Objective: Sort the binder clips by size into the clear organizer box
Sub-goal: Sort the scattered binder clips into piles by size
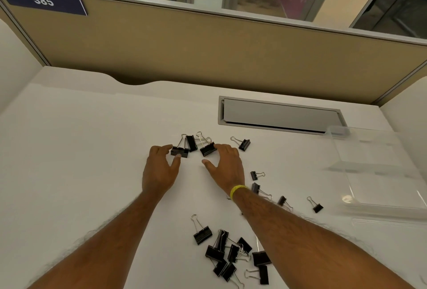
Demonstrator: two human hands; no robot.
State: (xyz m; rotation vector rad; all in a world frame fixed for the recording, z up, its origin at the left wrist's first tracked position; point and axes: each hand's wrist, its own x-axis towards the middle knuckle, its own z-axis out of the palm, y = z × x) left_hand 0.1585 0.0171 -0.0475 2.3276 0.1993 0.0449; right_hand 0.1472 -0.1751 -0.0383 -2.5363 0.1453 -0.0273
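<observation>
Black binder clips with silver wire handles lie scattered on the white desk. A far cluster of three clips sits between my two hands. My left hand is open, its fingertips touching the left clip. My right hand, with a yellow wristband, is open and its fingers touch the right clip. One clip lies just right of that hand. Several small clips lie by my right forearm. A pile of clips sits near the front. The clear organizer box stands at the right.
A grey cable hatch is set into the desk behind the clips. A tan partition wall with a sign reading 385 closes the back. White side panels stand at left and right. The box's clear lid lies by its near edge.
</observation>
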